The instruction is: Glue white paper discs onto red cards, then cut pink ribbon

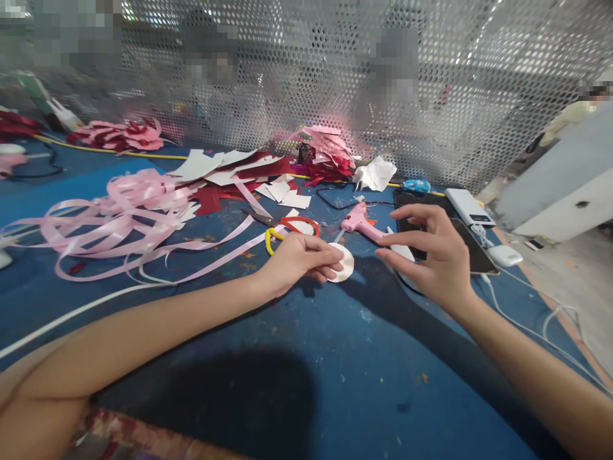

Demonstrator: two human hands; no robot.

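Note:
My left hand [299, 262] rests on the blue table [306, 358], its fingers pinched on a small white round disc [345, 263]. My right hand [433, 252] hovers just right of the disc with its fingers spread apart and nothing in them. Directly beyond both hands lies a pink glue gun [360, 222], its nozzle pointing toward the disc. Under the right hand's fingers lies a dark phone [472, 252].
Scissors with red and yellow handles [287, 227] lie behind my left hand. Loops of pink ribbon [119, 217] spread at left. White and dark red paper scraps [239, 172], pink petal piles [328, 150], a white power bank [469, 207] and cables [527, 319] surround them. A perforated metal screen [335, 76] stands behind.

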